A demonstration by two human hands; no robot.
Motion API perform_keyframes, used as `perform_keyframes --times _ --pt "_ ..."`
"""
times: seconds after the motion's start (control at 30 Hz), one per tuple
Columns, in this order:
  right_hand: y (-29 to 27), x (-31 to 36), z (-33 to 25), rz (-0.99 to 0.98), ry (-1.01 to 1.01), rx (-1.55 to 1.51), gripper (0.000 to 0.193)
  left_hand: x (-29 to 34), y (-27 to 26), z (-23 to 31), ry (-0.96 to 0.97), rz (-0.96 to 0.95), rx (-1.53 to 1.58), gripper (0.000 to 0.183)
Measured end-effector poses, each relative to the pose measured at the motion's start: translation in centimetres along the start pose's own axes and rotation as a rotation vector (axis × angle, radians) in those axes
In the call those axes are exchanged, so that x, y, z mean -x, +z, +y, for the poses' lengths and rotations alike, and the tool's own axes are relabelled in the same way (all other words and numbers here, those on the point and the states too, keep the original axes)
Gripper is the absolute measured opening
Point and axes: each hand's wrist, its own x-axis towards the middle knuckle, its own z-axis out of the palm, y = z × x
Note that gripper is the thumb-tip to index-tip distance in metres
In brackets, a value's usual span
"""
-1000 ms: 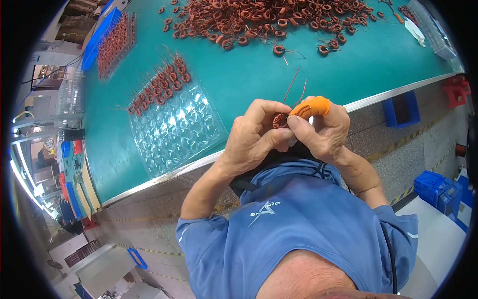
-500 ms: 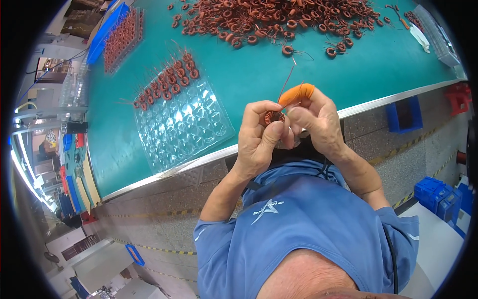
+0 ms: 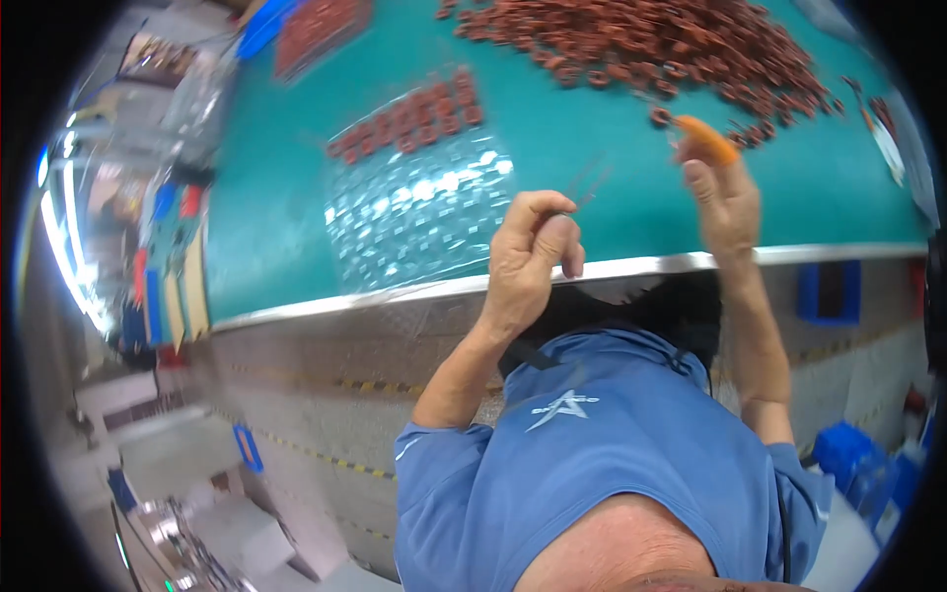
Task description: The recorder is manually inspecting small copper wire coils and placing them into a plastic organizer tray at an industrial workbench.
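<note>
My left hand [image 3: 528, 252] is closed above the table's front edge. Between its thumb and fingers is a copper-wound ring coil [image 3: 562, 213], mostly hidden, with thin wire leads sticking out to the upper right. My right hand [image 3: 725, 192] is stretched over the table, thumb and fingers apart, with nothing visible in its grasp. An orange finger sleeve [image 3: 708, 141] covers one of its fingers. Just beyond that fingertip lies a single ring coil [image 3: 661, 117], at the near edge of a large heap of coils [image 3: 641, 39]. The picture is somewhat blurred.
On the green table [image 3: 266, 217], a clear plastic tray [image 3: 419, 222] has coils in its far rows. A fuller coil tray [image 3: 321, 35] stands at the far left near a blue bin [image 3: 266, 25]. A white strip-like item [image 3: 885, 153] lies at the right.
My right hand has left the coil in my left hand and moved out to the right, toward the heap. My left hand keeps its coil. The whole view has shifted.
</note>
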Motion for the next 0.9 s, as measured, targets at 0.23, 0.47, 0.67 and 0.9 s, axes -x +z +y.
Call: perform_keyframes --times 0.23,0.47,0.67,0.9 --pt "-0.9 -4.1 7.1 -0.230 -0.394 0.815 0.040 0.3 -19.2 2.7 0.260 0.597 -0.917 0.009" --pt "-0.5 -4.8 7.6 -0.102 -0.481 0.833 0.020 -3.4 -27.1 3.7 0.105 0.676 -0.917 0.012" --pt "-2.1 -3.9 5.8 -0.008 -0.356 0.597 0.015 -6.7 -30.7 1.7 0.058 0.616 -1.067 0.013" --pt "-1.7 -2.3 1.8 0.028 -0.199 0.326 0.019 -7.1 -32.7 1.2 0.151 0.497 -1.286 0.017"
